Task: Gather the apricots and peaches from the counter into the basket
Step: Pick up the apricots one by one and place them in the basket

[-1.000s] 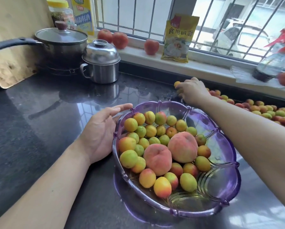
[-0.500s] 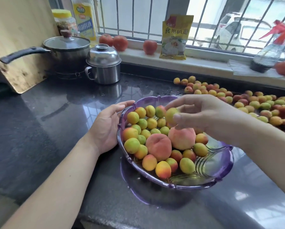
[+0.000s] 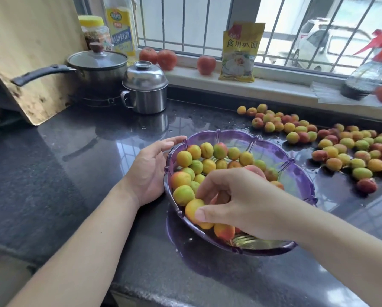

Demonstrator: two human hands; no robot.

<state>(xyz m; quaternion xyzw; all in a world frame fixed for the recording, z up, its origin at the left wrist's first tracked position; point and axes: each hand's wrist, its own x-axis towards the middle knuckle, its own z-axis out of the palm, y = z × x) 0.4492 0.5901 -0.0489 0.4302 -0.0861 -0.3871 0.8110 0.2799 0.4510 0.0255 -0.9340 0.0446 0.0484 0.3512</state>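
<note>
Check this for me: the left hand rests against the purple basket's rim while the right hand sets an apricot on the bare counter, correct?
Not quite. The head view shows the right hand holding the apricot inside the purple basket, not on the counter. The left hand does rest against the rim.

A dark, glossy stone counter point(image 3: 59, 173) runs beneath a window. A purple, scalloped plastic basket point(image 3: 296, 171) sits near its front edge, with a person's left hand point(image 3: 149, 171) resting on the counter against its rim. Loose apricots point(image 3: 331, 149) lie scattered toward the back right. At the back left stand a lidded steel pot point(image 3: 144, 88), a dark saucepan point(image 3: 97, 72) and a leaning wooden cutting board point(image 3: 30, 52).
</note>
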